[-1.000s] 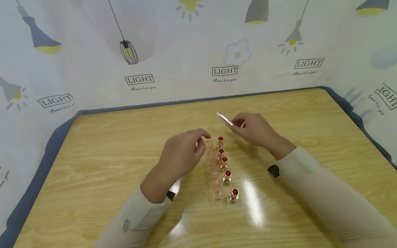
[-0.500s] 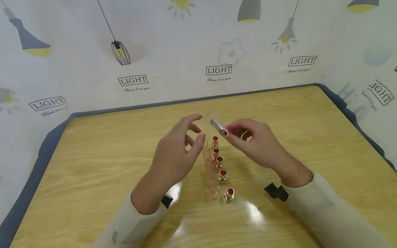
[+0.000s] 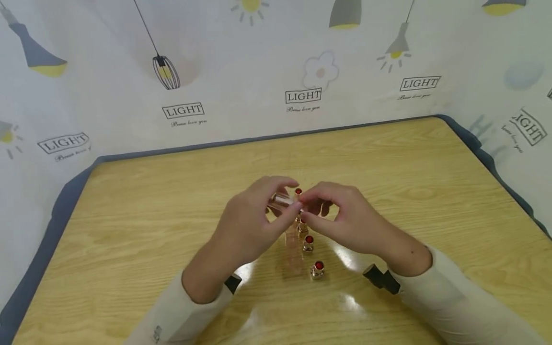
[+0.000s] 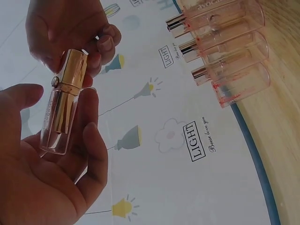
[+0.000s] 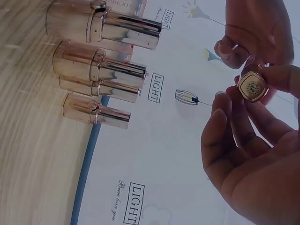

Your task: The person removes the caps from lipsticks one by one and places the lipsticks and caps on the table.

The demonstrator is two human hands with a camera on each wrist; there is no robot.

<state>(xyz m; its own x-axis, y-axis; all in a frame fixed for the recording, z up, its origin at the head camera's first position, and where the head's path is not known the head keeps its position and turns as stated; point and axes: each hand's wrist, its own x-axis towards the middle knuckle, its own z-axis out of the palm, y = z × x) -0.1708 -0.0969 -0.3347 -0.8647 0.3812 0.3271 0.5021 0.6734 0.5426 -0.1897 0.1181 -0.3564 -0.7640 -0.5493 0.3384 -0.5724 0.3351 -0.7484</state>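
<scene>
A lipstick [image 3: 281,201] with a rose-gold base and a clear cap lies tilted between both hands above the table. Fingers of my left hand [image 3: 247,223] curl behind its clear-cap end, with the thumb close beside it. My right hand [image 3: 351,218] pinches the gold base, whose square end shows in the right wrist view. Below the hands, several gold lipstick tubes [image 3: 308,243] with red tips stand uncapped in a row. Left of them runs a row of clear pink caps [image 3: 292,261]. The hands hide the far part of both rows.
The wooden table [image 3: 142,230] has a dark blue edging [image 3: 198,148] at the back. Behind it stands a pale backdrop [image 3: 241,62] printed with lamps. A small black piece [image 3: 381,279] sits at the right cuff, another [image 3: 233,282] at the left.
The right hand has brought the lipstick left and toward me. The left hand opened, then closed in at the cap end. Both hands now meet over the rows.
</scene>
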